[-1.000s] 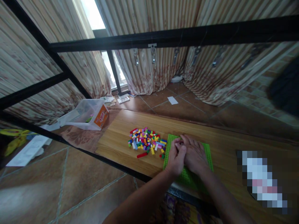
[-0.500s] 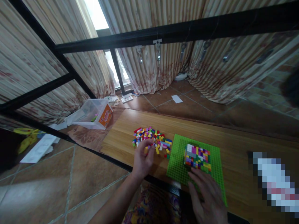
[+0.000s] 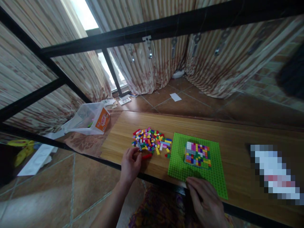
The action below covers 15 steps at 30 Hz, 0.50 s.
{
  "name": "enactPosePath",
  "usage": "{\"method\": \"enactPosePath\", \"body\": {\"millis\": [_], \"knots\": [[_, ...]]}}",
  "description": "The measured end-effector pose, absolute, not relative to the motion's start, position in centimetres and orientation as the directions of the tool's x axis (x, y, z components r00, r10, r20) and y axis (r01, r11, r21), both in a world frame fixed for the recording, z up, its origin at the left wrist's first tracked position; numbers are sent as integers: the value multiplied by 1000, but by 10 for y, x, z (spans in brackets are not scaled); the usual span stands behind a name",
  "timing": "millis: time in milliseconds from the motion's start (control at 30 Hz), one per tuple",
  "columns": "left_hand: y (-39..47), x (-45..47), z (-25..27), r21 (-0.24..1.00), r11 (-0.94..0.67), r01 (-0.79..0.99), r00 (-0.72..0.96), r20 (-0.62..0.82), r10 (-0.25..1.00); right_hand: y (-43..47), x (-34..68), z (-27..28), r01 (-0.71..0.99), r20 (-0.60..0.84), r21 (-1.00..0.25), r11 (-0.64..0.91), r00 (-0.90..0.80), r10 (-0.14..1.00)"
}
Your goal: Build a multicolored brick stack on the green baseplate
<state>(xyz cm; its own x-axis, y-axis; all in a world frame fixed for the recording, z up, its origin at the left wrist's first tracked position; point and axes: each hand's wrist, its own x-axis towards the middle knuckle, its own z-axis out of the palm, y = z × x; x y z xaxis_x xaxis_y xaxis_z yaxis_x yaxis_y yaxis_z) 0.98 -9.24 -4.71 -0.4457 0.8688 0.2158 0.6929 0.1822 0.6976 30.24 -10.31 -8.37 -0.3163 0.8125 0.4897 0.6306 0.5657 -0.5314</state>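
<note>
My left hand (image 3: 131, 164) is at the near left edge of a heap of small coloured toy bricks (image 3: 150, 138), fingers curled together; what they pinch, if anything, is hidden. Just right of its fingertips lies a long red brick (image 3: 146, 156). On the green studded baseplate (image 3: 177, 164) stands a block built of many coloured bricks (image 3: 197, 154). My right hand (image 3: 205, 201) is over the baseplate's near edge, closer to me than the block and apart from it. Its fingers are bent and drawn together, and I cannot see whether anything is inside.
All this lies on a long wooden table (image 3: 239, 152) with a dark front edge. A clear plastic bin (image 3: 89, 118) with an orange label stands beyond its left end. A pixelated object (image 3: 275, 174) lies on the right. Black metal bars (image 3: 166, 30) cross in front of the curtains.
My left hand has drawn back from the heap toward me and left, uncovering the red brick. My right hand has pulled back from the block, its fingers curling in. The view has shifted slightly.
</note>
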Motion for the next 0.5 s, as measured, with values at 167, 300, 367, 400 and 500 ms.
{"method": "enactPosePath", "body": {"millis": [167,300,367,400,500], "knots": [[-99,25,-45,594,66,801,-271,263,926,-104,300,-93,675,492,-497,546,-300,818],[-97,25,-48,548,24,836,-201,265,943,-103,298,-95,688,492,-482,543,-299,817],[-96,24,-48,551,19,834,-197,266,944,-103,297,-94,694,489,-481,536,-295,821],[-96,24,-48,561,17,827,-200,266,943,-102,296,-93,695,490,-482,533,-290,822],[-97,32,-43,636,26,771,-223,233,947,-103,294,-89,685,475,-518,513,-269,838]]}}
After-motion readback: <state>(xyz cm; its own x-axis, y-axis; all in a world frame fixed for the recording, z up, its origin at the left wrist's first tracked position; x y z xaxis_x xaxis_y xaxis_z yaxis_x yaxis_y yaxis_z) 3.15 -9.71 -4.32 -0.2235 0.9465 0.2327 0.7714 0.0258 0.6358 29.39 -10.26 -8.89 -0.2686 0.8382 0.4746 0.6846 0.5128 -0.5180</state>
